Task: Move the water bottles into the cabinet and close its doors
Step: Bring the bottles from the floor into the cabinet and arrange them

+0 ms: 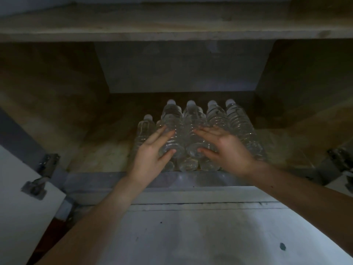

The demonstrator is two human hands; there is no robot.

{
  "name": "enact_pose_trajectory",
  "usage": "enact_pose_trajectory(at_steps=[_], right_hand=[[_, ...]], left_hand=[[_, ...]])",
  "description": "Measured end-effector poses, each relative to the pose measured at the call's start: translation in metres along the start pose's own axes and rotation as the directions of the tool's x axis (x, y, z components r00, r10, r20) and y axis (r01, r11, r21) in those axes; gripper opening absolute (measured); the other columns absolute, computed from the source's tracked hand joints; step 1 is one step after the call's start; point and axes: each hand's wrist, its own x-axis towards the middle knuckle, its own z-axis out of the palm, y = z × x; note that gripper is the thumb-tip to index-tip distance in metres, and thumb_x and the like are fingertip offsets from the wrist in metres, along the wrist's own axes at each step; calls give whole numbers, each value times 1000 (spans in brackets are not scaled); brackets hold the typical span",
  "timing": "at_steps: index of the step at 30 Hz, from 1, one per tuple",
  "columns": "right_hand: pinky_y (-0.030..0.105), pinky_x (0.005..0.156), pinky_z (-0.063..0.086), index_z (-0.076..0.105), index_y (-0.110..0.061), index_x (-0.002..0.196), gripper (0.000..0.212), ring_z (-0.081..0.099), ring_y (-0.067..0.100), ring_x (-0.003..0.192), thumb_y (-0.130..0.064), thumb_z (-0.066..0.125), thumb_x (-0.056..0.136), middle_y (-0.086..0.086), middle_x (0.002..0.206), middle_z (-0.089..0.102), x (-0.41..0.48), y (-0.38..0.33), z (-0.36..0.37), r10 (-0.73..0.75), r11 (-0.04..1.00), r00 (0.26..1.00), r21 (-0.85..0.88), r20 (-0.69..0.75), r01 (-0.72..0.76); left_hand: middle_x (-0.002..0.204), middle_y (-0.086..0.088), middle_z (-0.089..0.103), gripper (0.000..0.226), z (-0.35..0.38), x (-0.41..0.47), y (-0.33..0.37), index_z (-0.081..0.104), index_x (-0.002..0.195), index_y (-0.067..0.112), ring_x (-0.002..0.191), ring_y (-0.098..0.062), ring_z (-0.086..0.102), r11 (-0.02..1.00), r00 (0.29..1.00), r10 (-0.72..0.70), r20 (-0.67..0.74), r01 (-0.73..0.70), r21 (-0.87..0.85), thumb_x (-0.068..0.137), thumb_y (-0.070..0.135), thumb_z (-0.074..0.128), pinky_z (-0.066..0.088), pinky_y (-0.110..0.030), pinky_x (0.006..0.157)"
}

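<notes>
Head cam is looking down into an open cabinet (80,104), pretty dim in there. Clear water bottles (215,119) with white caps lie on their sides on the cabinet floor, packed side by side, caps pointing to the back wall. Looks like two layers stacked, with one lower bottle (144,131) sticking out on the left end.

Left hand (152,150) is spread open, fingers (162,133) flat on top of a bottle in the upper layer, thumb curling along its near end. It's resting on the bottle more than wrapping it, not a closed grip. Right hand (227,148) is the same deal: open, fingers fanned out over the neighbouring bottles in the middle of the stack, thumb low toward the bottle bases. Neither hand is lifting anything as far as I can tell.

Both doors are swung open: white left door (21,197) with its hinge (35,186) showing, and just the hinge side of the right door (342,163). A white ledge (191,236) runs below the opening, forearms crossing over it.
</notes>
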Motion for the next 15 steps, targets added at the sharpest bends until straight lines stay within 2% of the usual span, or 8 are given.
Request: enact_pose_trajectory(at_steps=[3,7,8,12,15], right_hand=[[28,111,24,45,-19,145,58,45,22,134,-26,66,91,5,145,51,-2,2,2,-29,999,999,-18,-45,29],[43,109,39,54,-13,138,50,57,26,123,-28,62,90,9,133,61,-6,7,10,-88,995,988,-52,-124,82],[45,110,38,55,-13,137,49,57,25,122,-28,60,90,8,132,62,-6,9,13,-95,994,986,-61,-137,87],[35,112,26,54,-14,138,48,55,21,121,-35,47,95,6,134,60,-6,12,20,-110,989,979,-118,-171,90],[38,113,27,53,-11,138,51,55,22,122,-37,46,94,9,135,60,-12,10,22,-133,982,974,-154,-181,106]], left_hand=[[153,-6,41,59,2,-1,-1,49,143,18,139,-19,41,999,1000,8,19,-8,32,89,28,70,35,-30,111],[151,-8,44,57,5,-6,-2,47,144,12,136,-22,44,992,997,74,-9,-72,101,95,40,55,39,-34,109],[149,-8,45,56,7,-6,-1,48,143,11,135,-22,46,991,997,78,-27,-74,108,96,40,51,40,-34,108],[150,-9,44,55,13,-8,0,44,145,12,132,-24,48,986,996,75,-46,-67,152,97,38,44,41,-32,105],[155,-7,38,58,14,-19,0,35,150,15,134,-24,46,980,998,61,-14,-57,189,99,40,40,43,-33,104]])
